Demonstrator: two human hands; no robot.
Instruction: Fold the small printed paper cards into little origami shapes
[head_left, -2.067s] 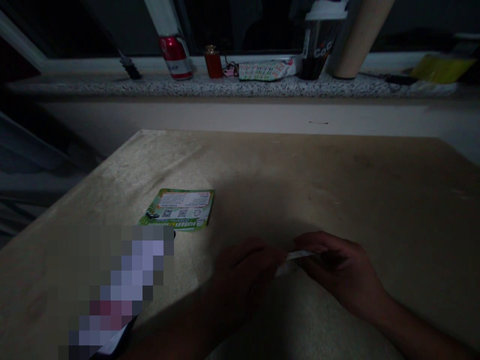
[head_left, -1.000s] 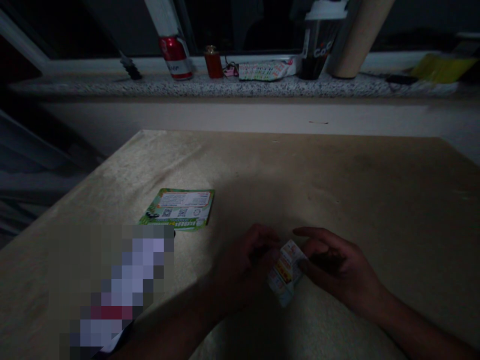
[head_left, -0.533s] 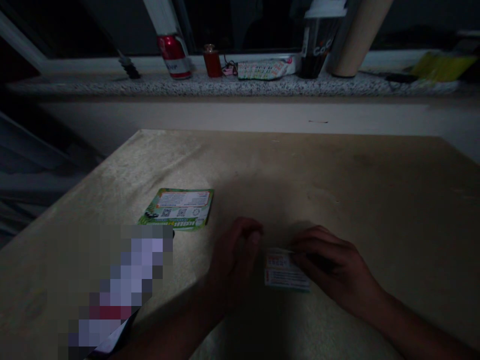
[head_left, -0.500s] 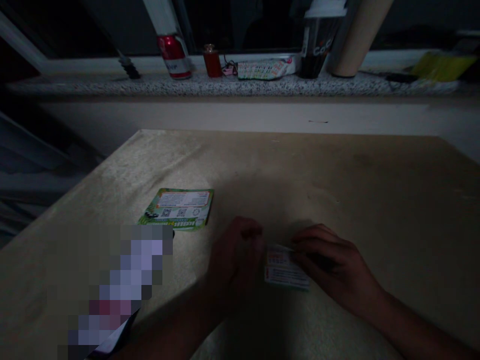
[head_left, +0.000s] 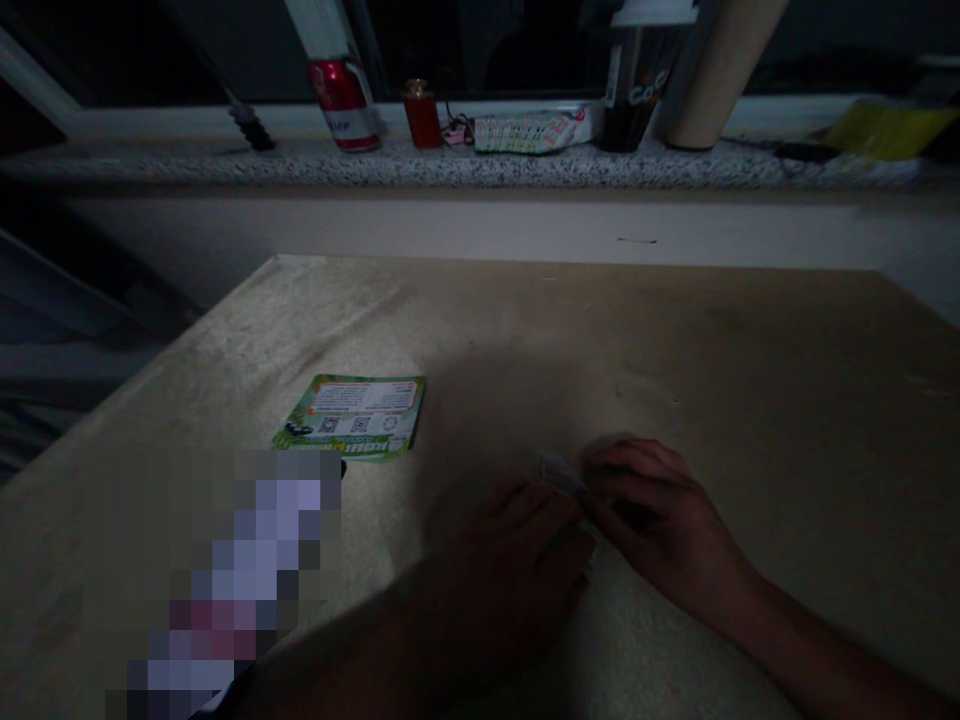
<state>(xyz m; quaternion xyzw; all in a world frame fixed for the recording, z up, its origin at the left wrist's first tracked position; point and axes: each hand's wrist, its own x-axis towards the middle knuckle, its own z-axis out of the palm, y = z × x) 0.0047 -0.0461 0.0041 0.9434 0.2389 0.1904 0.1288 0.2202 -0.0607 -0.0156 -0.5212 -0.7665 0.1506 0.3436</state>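
Observation:
A small printed paper [head_left: 556, 472] is low in the middle of the head view, mostly hidden by my fingers. My right hand [head_left: 660, 510] pinches its right side between thumb and fingertips. Over the lower left part of the paper is my left hand [head_left: 517, 550], its fingers closed about it; deep shadow blurs their exact grip. Only an upper corner and a sliver of the paper's lower edge show. Apart from both hands, to the left, lies a green and white printed leaflet [head_left: 360, 412] with square codes on it.
A pixelated, phone-like object [head_left: 247, 570] is at the lower left of the table [head_left: 750, 370]. Along the stone windowsill [head_left: 450, 172] stand a red can [head_left: 345, 105], an orange bottle [head_left: 422, 120], a crumpled wrapper [head_left: 529, 132], a lidded dark cup [head_left: 630, 90] and a tan cylinder [head_left: 720, 75].
My left hand has moved right, from beside the paper onto it. The paper's visible part now stands tilted, where before it showed its printed face. My right hand stays about where it was.

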